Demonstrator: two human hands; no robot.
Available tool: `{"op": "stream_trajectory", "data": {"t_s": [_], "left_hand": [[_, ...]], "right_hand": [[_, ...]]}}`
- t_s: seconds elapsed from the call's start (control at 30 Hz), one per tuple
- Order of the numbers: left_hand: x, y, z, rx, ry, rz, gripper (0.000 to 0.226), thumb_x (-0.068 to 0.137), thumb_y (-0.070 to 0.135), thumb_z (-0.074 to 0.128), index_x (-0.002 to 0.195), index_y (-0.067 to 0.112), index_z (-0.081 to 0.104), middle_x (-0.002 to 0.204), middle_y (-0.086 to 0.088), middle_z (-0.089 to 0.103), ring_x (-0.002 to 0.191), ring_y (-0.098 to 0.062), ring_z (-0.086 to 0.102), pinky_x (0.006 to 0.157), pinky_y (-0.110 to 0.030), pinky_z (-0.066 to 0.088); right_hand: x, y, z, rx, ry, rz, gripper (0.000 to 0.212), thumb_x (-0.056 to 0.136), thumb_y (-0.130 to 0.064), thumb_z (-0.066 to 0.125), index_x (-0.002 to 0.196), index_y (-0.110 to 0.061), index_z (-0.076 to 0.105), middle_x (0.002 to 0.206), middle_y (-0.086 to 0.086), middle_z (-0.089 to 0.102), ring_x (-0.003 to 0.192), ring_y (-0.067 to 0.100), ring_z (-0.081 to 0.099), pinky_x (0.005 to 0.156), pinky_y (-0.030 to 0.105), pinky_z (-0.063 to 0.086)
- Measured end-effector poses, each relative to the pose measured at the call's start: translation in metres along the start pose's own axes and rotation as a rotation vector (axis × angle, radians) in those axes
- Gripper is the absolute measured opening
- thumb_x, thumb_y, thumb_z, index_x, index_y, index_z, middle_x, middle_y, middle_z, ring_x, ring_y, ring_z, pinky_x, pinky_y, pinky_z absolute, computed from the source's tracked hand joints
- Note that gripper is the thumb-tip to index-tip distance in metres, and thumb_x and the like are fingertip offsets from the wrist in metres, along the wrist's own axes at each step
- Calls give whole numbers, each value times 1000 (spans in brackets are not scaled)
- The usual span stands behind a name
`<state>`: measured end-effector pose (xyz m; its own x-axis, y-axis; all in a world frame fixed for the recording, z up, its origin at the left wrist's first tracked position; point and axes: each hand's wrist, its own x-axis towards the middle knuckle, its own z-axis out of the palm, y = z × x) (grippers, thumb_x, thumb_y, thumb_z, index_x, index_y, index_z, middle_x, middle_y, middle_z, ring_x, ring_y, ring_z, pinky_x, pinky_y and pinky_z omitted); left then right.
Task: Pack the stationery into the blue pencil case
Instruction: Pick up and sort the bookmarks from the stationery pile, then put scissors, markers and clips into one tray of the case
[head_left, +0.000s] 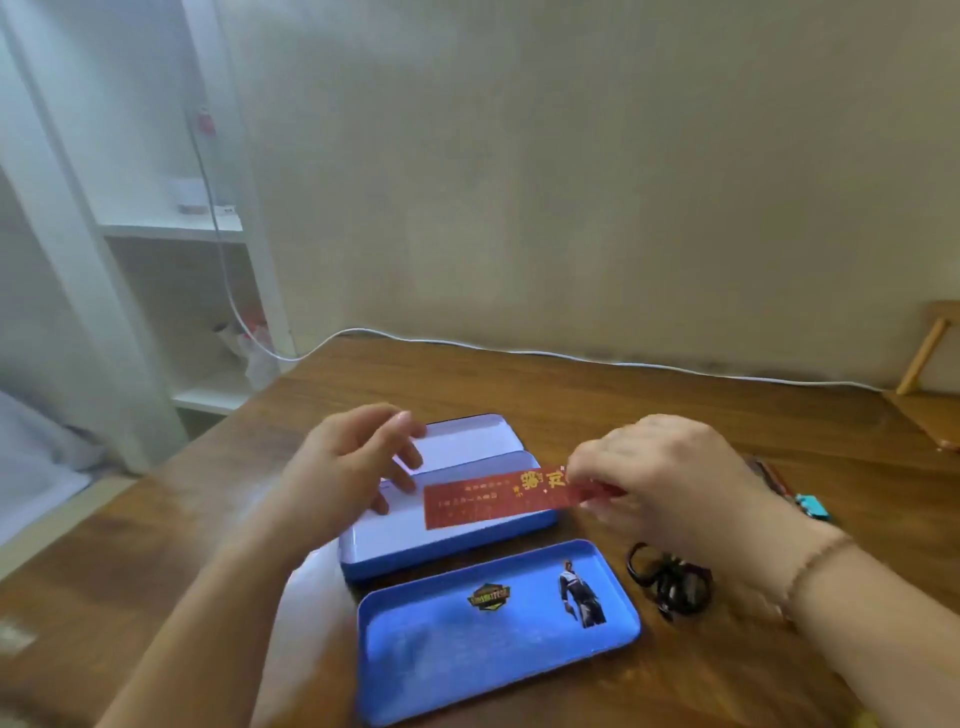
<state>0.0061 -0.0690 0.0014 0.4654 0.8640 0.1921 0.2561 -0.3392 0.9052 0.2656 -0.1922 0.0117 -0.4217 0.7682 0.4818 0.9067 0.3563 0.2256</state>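
Observation:
The blue pencil case (447, 545) lies open on the wooden table, its pale inside facing up and its hinged lid (467, 441) flat behind it. A separate blue tray (493, 654) with printed pictures lies in front of it. My right hand (660, 478) pinches one end of a long red card with gold writing (488, 499) and holds it level above the open case. My left hand (353, 467) hovers over the case's left part, fingers apart, holding nothing.
Black scissors (670, 579) lie right of the tray. Pens (774, 478) and a teal object (813, 506) sit behind my right wrist. A white cable (571, 356) runs along the table's far edge by the wall. White shelves (176, 228) stand at left.

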Motion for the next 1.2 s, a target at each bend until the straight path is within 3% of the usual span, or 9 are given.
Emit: {"op": "stream_trajectory", "data": {"t_s": [0.07, 0.13, 0.23, 0.4, 0.63, 0.83, 1.0, 1.1, 1.2], "left_hand": [[2, -27, -19, 194, 228, 111, 8, 97, 15, 61, 97, 21, 67, 91, 0, 69, 82, -18, 66, 70, -33, 52], [-2, -52, -28, 299, 146, 111, 26, 88, 26, 71, 113, 24, 64, 109, 6, 66, 103, -14, 61, 87, -25, 48], [-9, -70, -27, 343, -65, 71, 57, 71, 60, 68, 122, 37, 58, 120, 24, 59, 114, 9, 50, 86, -2, 38], [-2, -81, -21, 405, -53, 167, 44, 77, 19, 81, 115, 30, 64, 115, 17, 63, 104, 10, 55, 88, -7, 42], [9, -79, -17, 503, -36, 160, 41, 69, 15, 81, 104, 32, 68, 98, 30, 56, 96, 21, 48, 76, 4, 35], [12, -82, -17, 483, -42, 157, 27, 71, 12, 81, 90, 28, 72, 101, 15, 66, 96, -3, 59, 87, -16, 45], [12, -87, -17, 465, -23, 193, 29, 70, 12, 82, 89, 31, 70, 100, 16, 66, 96, -2, 59, 86, -15, 45], [13, -89, -18, 440, -5, 203, 28, 73, 15, 82, 90, 34, 69, 96, 22, 65, 95, 3, 58, 79, -7, 41], [14, -87, -15, 433, 9, 229, 24, 77, 17, 82, 93, 31, 71, 93, 23, 67, 92, 3, 59, 76, -10, 44]], "right_hand": [[32, -3, 14, 11, -115, 36, 18, 69, -31, 82, 84, -31, 73, 80, -8, 70, 79, 15, 66, 66, 31, 54], [59, -8, 37, 19, -212, 15, 15, 82, -39, 67, 97, -35, 69, 89, -9, 67, 93, 13, 57, 76, 31, 47], [85, -17, 69, 55, -316, -20, 19, 90, -42, 55, 106, -36, 64, 92, -9, 67, 98, 14, 54, 80, 31, 41], [91, -23, 91, 12, -406, -107, 21, 94, -39, 48, 111, -35, 60, 97, -7, 71, 97, 19, 56, 79, 33, 41], [91, -23, 92, -142, -366, -226, 15, 92, -22, 54, 101, -24, 66, 110, 0, 61, 86, 24, 59, 65, 36, 48], [89, -8, 94, -167, -331, -30, 38, 89, -59, 46, 104, -30, 66, 98, -7, 65, 90, 18, 56, 65, 31, 36], [59, 37, 55, 195, -116, 311, 6, 87, -35, 66, 91, -33, 70, 91, -13, 69, 86, 13, 59, 76, 36, 51], [20, 63, 28, 146, -339, 324, 21, 87, -31, 68, 90, -50, 59, 90, -23, 63, 81, -4, 55, 74, 28, 52], [-25, 64, 15, 101, -545, 253, 28, 87, -38, 65, 99, -59, 51, 108, -34, 54, 105, -12, 45, 87, 17, 46]]}}
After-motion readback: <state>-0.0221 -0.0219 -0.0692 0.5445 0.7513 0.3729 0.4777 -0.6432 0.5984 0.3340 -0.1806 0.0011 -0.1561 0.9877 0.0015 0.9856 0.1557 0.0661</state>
